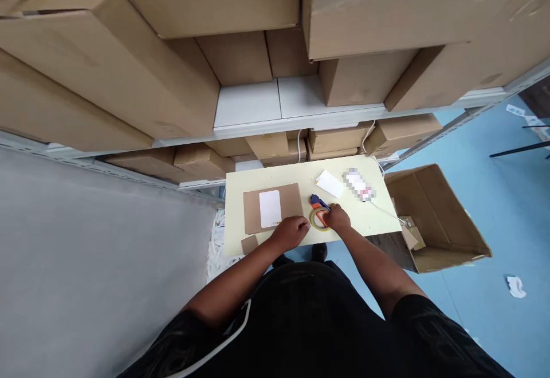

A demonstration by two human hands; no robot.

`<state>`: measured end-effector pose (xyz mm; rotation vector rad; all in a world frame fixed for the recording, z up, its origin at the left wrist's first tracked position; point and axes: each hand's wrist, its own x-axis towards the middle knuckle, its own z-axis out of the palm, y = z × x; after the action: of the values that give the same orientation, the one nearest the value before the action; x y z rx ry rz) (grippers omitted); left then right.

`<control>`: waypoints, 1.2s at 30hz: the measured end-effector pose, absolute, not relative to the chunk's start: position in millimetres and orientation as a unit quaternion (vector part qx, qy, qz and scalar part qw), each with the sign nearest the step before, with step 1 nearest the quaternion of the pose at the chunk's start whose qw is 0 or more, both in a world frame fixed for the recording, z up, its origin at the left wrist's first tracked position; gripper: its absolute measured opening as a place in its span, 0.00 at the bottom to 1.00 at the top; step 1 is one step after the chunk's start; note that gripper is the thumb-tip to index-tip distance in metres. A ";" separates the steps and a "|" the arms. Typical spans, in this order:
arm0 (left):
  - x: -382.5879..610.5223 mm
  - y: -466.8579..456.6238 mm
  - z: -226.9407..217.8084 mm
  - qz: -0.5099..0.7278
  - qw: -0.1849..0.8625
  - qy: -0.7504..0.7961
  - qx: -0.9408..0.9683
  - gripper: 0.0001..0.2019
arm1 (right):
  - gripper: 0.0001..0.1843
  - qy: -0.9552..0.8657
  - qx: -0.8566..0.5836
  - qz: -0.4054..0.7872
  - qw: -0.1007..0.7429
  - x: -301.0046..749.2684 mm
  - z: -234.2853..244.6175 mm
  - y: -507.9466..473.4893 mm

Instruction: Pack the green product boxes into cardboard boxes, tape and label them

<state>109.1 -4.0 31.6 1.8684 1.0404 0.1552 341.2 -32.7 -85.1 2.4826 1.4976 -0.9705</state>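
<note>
A flat brown cardboard parcel (271,207) with a white label (270,208) lies on the small pale yellow table (301,174). My left hand (293,231) rests curled on the parcel's near right corner, fingers bent. My right hand (337,218) is closed on a tape dispenser (318,212) with an orange-and-blue body and a yellowish tape roll, just right of the parcel.
A white card (329,184) and a small packet (359,185) lie at the table's far right. An open cardboard box (433,217) sits on the blue floor to the right. Shelves stacked with cartons (129,69) rise behind the table. A cardboard scrap (249,244) lies at the table's near left corner.
</note>
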 end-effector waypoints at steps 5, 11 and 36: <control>145.1 13.2 20.2 0.041 0.574 0.554 0.601 0.15 | 0.12 0.498 0.817 -0.290 -0.035 353.8 -75.1 -56.7; 187.5 32.3 13.9 0.067 0.691 0.570 0.439 0.17 | 0.17 0.537 0.781 -0.282 -0.148 358.1 -48.6 -103.0; 231.8 116.7 23.3 -0.190 0.400 0.462 0.769 0.13 | 0.37 0.417 0.810 -0.376 -0.169 348.9 -22.2 -113.6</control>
<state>231.8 116.7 23.3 1.9444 1.1682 -0.4816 348.9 -113.6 -22.2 2.8619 1.4712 -1.3281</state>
